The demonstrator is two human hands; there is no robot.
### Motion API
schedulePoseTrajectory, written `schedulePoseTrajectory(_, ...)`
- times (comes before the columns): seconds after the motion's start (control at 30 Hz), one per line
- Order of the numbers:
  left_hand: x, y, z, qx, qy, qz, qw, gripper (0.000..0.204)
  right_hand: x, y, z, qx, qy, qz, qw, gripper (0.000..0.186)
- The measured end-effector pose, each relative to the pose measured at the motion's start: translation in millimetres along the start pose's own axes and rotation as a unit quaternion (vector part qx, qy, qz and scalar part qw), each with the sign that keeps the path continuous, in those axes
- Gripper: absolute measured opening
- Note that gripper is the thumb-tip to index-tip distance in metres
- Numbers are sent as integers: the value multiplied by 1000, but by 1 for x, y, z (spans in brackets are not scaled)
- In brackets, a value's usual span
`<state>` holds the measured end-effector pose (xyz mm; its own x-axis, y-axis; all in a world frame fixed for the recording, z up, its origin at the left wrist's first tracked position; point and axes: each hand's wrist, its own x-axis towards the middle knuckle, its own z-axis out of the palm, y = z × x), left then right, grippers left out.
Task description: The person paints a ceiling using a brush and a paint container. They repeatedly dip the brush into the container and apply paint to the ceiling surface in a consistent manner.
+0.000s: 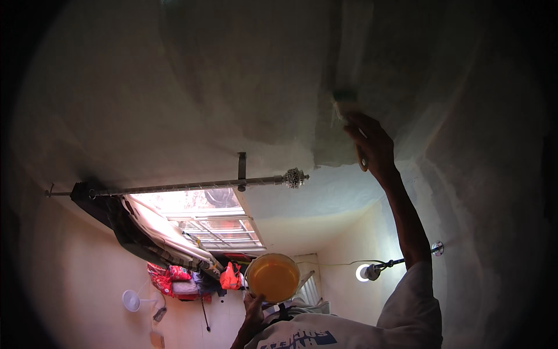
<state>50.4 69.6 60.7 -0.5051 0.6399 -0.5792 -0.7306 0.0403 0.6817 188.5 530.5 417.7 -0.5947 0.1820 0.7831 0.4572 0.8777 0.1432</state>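
My right hand [372, 142] is raised high and closed round the handle of a paintbrush [349, 106], whose bristles touch or nearly touch the plastered surface. A darker, damp-looking patch [334, 145] with a sharp lower edge surrounds the brush. Lower down, my left hand [254, 308] grips the rim of a round bucket [249, 285]. Inside it is an orange-yellow liquid [273, 279]. The brush tip is blurred and dim.
A curtain rod [203, 188] with a beaded finial [294, 178] crosses below the brushed surface, carrying a bunched curtain [157, 232]. Behind is a bright barred window [203, 215]. A lit bulb [364, 272] hangs at right; red bags [168, 279] and a white fan [131, 300] are lower left.
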Motion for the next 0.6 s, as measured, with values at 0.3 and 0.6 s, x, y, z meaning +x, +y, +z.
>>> schedulePoseTrajectory(0.3,0,-12,-12,48,-18,36,998,32,-60,-4,43,-19,-69,16,997,37)
schedulePoseTrajectory(0.6,3,-15,-17,6,-16,-2,1000,32,-117,-7,81,-8,-109,25,994,39)
